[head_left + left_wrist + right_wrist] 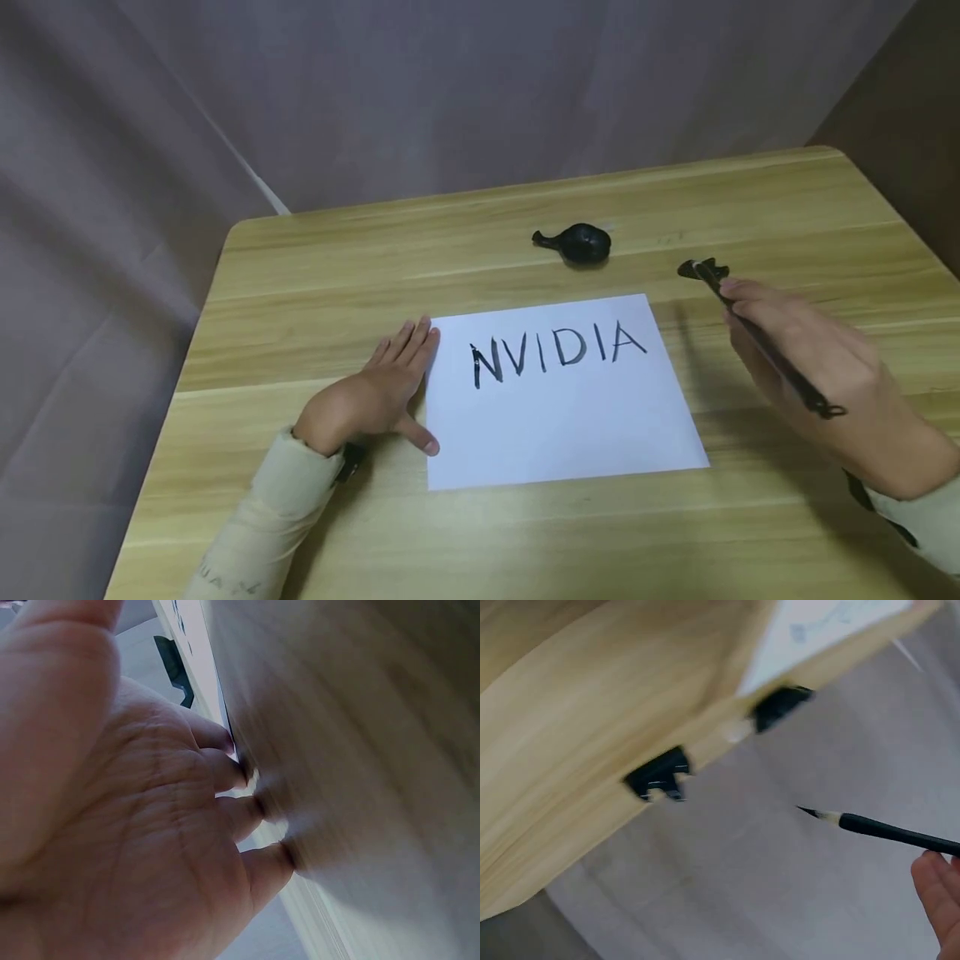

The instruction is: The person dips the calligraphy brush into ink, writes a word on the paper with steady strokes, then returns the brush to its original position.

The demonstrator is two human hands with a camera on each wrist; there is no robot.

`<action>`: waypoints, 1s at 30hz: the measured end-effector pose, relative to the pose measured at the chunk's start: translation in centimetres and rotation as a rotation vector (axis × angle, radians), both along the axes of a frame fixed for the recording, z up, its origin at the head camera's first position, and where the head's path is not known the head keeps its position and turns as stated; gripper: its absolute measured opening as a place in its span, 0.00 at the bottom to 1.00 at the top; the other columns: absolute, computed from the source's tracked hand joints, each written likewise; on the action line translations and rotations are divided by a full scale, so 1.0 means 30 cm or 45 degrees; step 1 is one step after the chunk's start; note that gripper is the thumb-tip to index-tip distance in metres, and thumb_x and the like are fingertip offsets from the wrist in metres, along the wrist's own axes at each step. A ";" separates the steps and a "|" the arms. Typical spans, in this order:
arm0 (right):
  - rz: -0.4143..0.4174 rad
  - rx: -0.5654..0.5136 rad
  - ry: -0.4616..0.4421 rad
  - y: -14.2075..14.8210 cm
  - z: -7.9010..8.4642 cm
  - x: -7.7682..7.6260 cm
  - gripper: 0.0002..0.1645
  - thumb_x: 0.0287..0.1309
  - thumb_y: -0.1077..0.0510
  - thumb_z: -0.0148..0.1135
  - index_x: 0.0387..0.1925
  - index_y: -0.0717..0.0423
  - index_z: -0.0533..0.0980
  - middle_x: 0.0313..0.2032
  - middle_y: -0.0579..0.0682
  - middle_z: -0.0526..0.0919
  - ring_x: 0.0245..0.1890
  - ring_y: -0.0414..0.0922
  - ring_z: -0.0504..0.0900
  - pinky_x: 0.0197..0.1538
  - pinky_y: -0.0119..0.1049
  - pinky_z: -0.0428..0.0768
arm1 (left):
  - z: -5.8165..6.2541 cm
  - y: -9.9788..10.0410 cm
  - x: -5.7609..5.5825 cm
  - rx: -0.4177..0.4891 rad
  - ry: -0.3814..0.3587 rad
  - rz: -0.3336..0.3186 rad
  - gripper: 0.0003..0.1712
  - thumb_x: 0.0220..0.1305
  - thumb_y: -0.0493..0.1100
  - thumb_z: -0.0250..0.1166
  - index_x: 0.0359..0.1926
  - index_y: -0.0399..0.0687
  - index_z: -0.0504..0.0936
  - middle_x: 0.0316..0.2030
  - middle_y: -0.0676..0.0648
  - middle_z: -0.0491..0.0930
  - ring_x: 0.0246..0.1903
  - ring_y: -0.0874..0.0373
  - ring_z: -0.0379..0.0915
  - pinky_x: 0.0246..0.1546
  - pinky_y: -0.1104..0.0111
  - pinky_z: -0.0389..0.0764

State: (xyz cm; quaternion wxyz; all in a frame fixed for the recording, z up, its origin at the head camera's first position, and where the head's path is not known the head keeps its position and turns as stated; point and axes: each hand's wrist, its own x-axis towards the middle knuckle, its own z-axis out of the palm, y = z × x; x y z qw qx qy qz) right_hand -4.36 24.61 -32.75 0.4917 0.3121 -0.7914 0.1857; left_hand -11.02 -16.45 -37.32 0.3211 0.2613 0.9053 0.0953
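My right hand (pixel 817 358) grips a black calligraphy brush (pixel 806 392) above the right side of the table. In the head view the brush tip overlaps a small black notched piece, like a brush rest (pixel 720 271). The right wrist view shows the brush's dark pointed bristles apart from that piece. My left hand (pixel 367 400) lies with fingers extended at the left edge of a white paper sheet (pixel 555 433). Its fingertips and thumb touch along that edge. "NVIDIA" is painted in black across the paper's upper half.
A black gourd-shaped object (pixel 585 244) lies beyond the paper on the wooden table (pixel 420 267). Grey curtain (pixel 450 100) hangs behind the table's far edge, and a dark brown surface (pixel 907 125) stands at the right.
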 end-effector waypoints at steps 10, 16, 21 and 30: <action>0.173 0.663 -0.154 0.134 -0.050 -0.072 0.18 0.77 0.78 0.36 0.52 0.76 0.73 0.51 0.77 0.81 0.49 0.71 0.83 0.77 0.50 0.67 | -0.010 -0.002 0.002 0.036 -0.003 0.013 0.90 0.42 0.66 0.86 0.85 0.42 0.29 0.84 0.42 0.19 0.82 0.44 0.14 0.81 0.43 0.30; 0.154 0.951 -0.094 0.233 -0.108 -0.157 0.23 0.78 0.78 0.28 0.55 0.69 0.71 0.52 0.75 0.81 0.52 0.68 0.84 0.46 0.63 0.85 | -0.007 -0.002 0.001 0.023 0.006 0.014 0.90 0.42 0.66 0.86 0.85 0.42 0.29 0.84 0.42 0.19 0.82 0.44 0.14 0.81 0.44 0.31; 0.133 1.118 -0.115 0.296 -0.148 -0.198 0.26 0.79 0.78 0.24 0.60 0.66 0.69 0.57 0.72 0.81 0.57 0.66 0.83 0.53 0.61 0.84 | -0.006 -0.004 -0.004 0.014 0.014 0.014 0.90 0.42 0.66 0.86 0.85 0.42 0.28 0.83 0.43 0.19 0.82 0.44 0.14 0.81 0.44 0.31; 0.147 1.173 -0.144 0.314 -0.203 -0.225 0.30 0.81 0.75 0.19 0.60 0.67 0.71 0.56 0.71 0.82 0.56 0.65 0.85 0.49 0.59 0.86 | -0.010 -0.003 0.003 0.000 0.005 0.020 0.90 0.42 0.68 0.85 0.85 0.45 0.28 0.83 0.45 0.18 0.82 0.46 0.13 0.81 0.46 0.30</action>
